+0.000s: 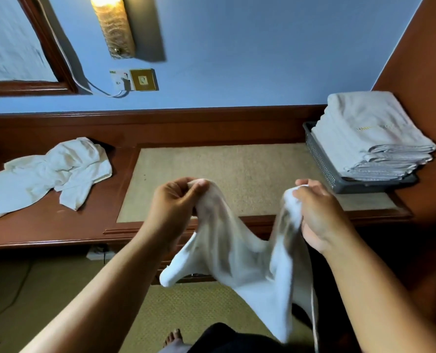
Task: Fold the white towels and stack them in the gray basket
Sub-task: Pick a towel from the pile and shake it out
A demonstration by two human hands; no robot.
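Observation:
A white towel point(240, 253) hangs unfolded in the air in front of the desk, blurred by motion. My left hand point(172, 205) pinches its top edge on the left, and my right hand point(319, 212) grips the other upper end on the right. The cloth sags between them and trails down toward the floor. At the desk's right end stands the gray basket point(321, 161), holding a tall stack of folded white towels point(369, 138). Crumpled unfolded white towels point(51, 171) lie in a heap on the desk's left part.
The wooden desk point(59, 225) has a beige inlaid top point(212, 174) between the heap and the basket. A wood panel point(428, 98) rises just right of the basket. Behind are a blue wall, a lamp point(112, 24), a socket with a cable point(133, 80) and a mirror frame.

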